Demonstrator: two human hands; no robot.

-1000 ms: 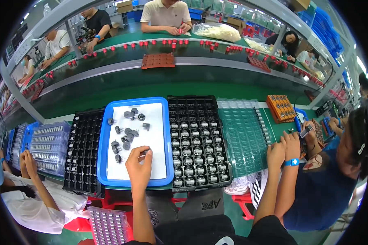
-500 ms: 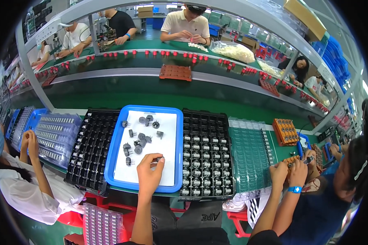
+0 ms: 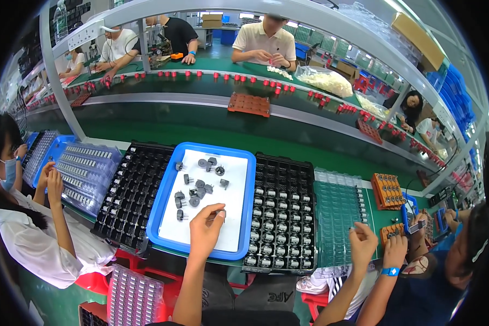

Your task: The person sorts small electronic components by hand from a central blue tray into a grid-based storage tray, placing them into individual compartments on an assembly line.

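My left hand (image 3: 205,232) hangs over the lower part of a blue tray (image 3: 153,220) lined with white paper. Its thumb and fingertips are pinched together on something small that I cannot make out. Several dark grey round parts with pins (image 3: 200,185) lie scattered on the paper. To the right, my right hand (image 3: 363,244) is raised over the near right edge of a clear plastic tray (image 3: 337,209). Its fingers are curled toward the thumb, and what they hold, if anything, is too small to tell.
Black trays flank the blue one: the right tray (image 3: 283,168) holds several rows of silver cylindrical parts, the left tray (image 3: 141,174) too has parts. A co-worker's hand (image 3: 395,251) with a blue wristband works close by my right hand. Orange fixtures (image 3: 387,190) stand beyond. Across runs a line (image 3: 163,103).
My right hand has moved slightly left, away from the co-worker's hand. My left hand keeps its pinch over the blue tray. The whole view has shifted a little.
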